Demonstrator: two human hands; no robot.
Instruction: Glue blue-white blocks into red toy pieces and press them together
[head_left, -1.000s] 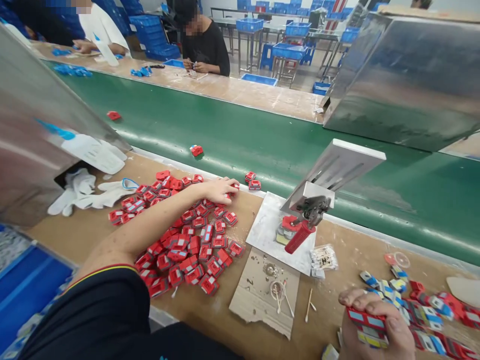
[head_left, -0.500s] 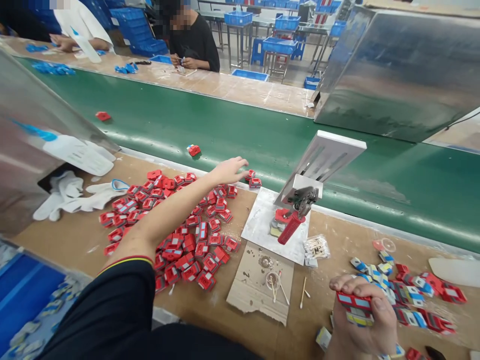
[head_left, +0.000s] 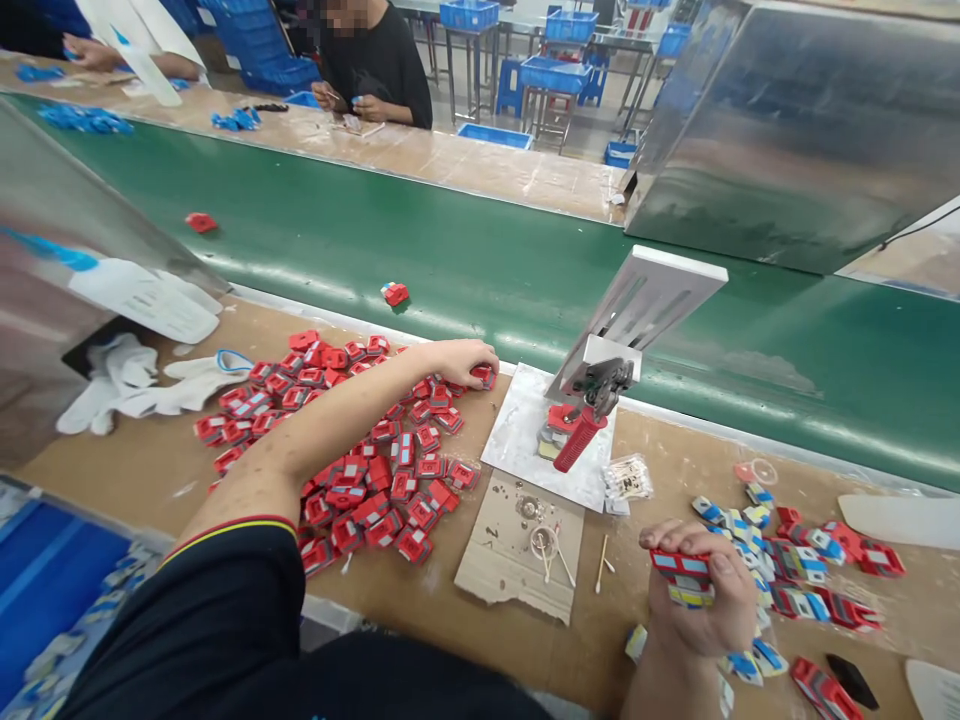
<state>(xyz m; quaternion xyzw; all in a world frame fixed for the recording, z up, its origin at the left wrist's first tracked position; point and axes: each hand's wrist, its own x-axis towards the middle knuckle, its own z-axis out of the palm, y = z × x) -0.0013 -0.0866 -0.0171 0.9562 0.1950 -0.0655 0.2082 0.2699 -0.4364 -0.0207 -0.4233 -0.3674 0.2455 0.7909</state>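
My left hand (head_left: 471, 362) reaches across to the far edge of the bench, its fingers curled round a red toy car part (head_left: 484, 377). Beside that arm spreads a heap of red and grey toy car parts (head_left: 367, 470). At the lower right, my right hand (head_left: 712, 590) grips a toy car piece (head_left: 681, 566), red on top with pale-blue windows and a grey and yellow lower section. Between the hands stands a clamp fixture with a red handle (head_left: 580, 440), mounted on a white plate (head_left: 510, 440); a red and yellowish piece (head_left: 556, 420) sits under it.
A green conveyor belt (head_left: 480, 240) runs beyond the bench, carrying a red and white piece (head_left: 394, 293). Cotton swabs (head_left: 628, 478) lie near torn cardboard (head_left: 495, 570). White-and-blue pieces (head_left: 742, 530) lie at right, gloves (head_left: 120, 385) at left. A co-worker (head_left: 375, 70) sits across.
My left hand has come down and its outstretched fingers have closed on a red part at the bench edge. My right hand still holds its piece. The view has shifted slightly.
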